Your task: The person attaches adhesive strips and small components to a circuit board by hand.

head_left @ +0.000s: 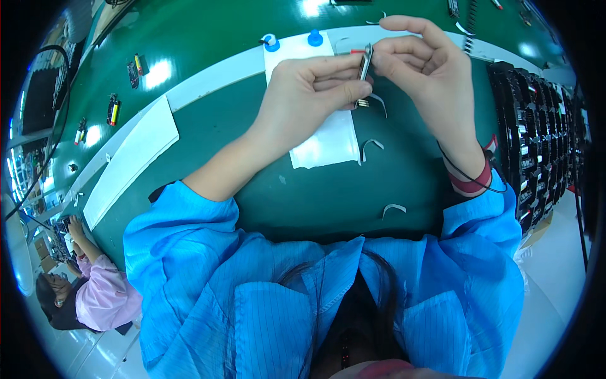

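Observation:
My left hand is closed around a small, thin electronic part with a silvery edge, holding it upright above the far side of the green mat. A bit of red shows at its upper end, and gold-coloured contacts stick out below my thumb. At the part's upper end is my right hand, thumb and forefinger pinched together, the other fingers curled loosely. Whatever lies between those fingertips is too small to make out. Beneath my hands lies a white sheet. A curled pale strip hangs or lies just beside the part.
Two blue-topped pieces stand at the white sheet's far end. More curled strips lie on the mat. Stacked black trays fill the right side. Small electronic parts sit beyond the pale rim; a co-worker in pink sits left.

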`<move>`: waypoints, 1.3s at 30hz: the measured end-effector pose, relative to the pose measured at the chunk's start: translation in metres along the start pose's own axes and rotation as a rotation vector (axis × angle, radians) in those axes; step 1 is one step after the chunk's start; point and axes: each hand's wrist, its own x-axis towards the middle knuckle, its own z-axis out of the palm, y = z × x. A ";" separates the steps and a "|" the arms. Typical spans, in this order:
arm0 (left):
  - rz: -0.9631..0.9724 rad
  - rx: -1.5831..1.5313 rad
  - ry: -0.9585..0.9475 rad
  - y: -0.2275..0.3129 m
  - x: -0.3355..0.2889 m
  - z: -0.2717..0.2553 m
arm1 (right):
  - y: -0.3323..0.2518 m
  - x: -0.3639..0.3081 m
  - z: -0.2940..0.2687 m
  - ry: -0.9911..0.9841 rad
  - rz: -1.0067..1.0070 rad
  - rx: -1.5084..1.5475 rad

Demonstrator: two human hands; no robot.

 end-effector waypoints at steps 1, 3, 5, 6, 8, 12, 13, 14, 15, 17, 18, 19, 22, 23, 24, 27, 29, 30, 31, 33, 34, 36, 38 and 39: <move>0.007 0.003 -0.006 0.000 0.000 0.001 | 0.000 0.000 -0.001 0.005 -0.007 -0.002; 0.060 0.080 0.019 -0.002 -0.002 0.002 | -0.001 -0.001 -0.002 0.000 0.070 -0.018; 0.098 0.124 0.041 -0.007 -0.003 0.001 | -0.003 -0.002 0.001 0.004 0.061 -0.018; 0.131 0.167 0.060 -0.009 -0.002 0.001 | -0.004 -0.002 0.001 0.012 0.057 -0.018; 0.173 0.209 0.078 -0.011 -0.003 0.004 | -0.003 -0.002 0.002 0.020 0.058 -0.013; 0.254 0.270 0.112 -0.013 -0.004 0.006 | 0.013 -0.001 -0.002 0.023 0.037 0.093; 0.247 0.266 0.110 -0.014 -0.004 0.006 | 0.015 0.002 -0.003 0.025 0.044 0.094; 0.222 0.252 0.112 -0.015 -0.003 0.006 | 0.017 0.006 -0.006 -0.011 0.162 0.215; 0.198 0.239 0.118 -0.014 -0.003 0.005 | 0.019 0.011 -0.008 -0.050 0.278 0.338; 0.091 0.084 0.087 -0.008 -0.001 0.005 | 0.027 0.010 -0.011 -0.074 0.286 0.386; -0.008 -0.068 0.059 -0.004 0.000 0.003 | 0.019 0.007 -0.007 -0.037 0.246 0.329; -0.003 -0.067 0.064 -0.004 0.000 0.001 | 0.013 0.007 -0.004 -0.001 0.204 0.272; 0.031 0.003 0.052 -0.006 -0.001 -0.001 | 0.014 0.004 -0.006 -0.028 0.044 0.066; 0.030 -0.008 0.027 -0.007 -0.001 -0.001 | 0.013 0.004 -0.007 -0.029 0.039 0.065; 0.025 -0.019 -0.001 -0.008 -0.001 -0.001 | 0.013 0.004 -0.009 -0.049 0.089 0.122; 0.008 -0.084 -0.079 -0.007 -0.001 -0.001 | 0.012 0.005 -0.010 -0.083 0.154 0.223; -0.055 -0.146 -0.117 -0.003 -0.002 -0.002 | 0.013 0.007 -0.011 -0.099 0.173 0.268; -0.116 -0.208 -0.155 -0.001 -0.002 -0.004 | 0.016 0.008 -0.013 -0.138 0.192 0.302; -0.121 -0.209 -0.156 0.000 -0.001 -0.005 | 0.018 0.010 -0.015 -0.177 0.211 0.336; -0.146 -0.361 -0.221 -0.001 0.002 -0.011 | 0.020 0.018 -0.024 -0.258 0.274 0.392; -0.131 -0.425 -0.247 -0.001 0.003 -0.014 | 0.023 0.022 -0.032 -0.334 0.331 0.444; -0.141 -0.551 -0.289 0.001 0.008 -0.016 | 0.065 0.039 -0.077 -0.038 0.157 0.209; -0.132 -0.714 -0.355 0.002 0.010 -0.021 | 0.061 0.044 -0.073 0.441 -0.050 -0.015; -0.128 -0.712 -0.353 0.001 0.012 -0.022 | 0.056 0.040 -0.063 0.438 -0.053 -0.013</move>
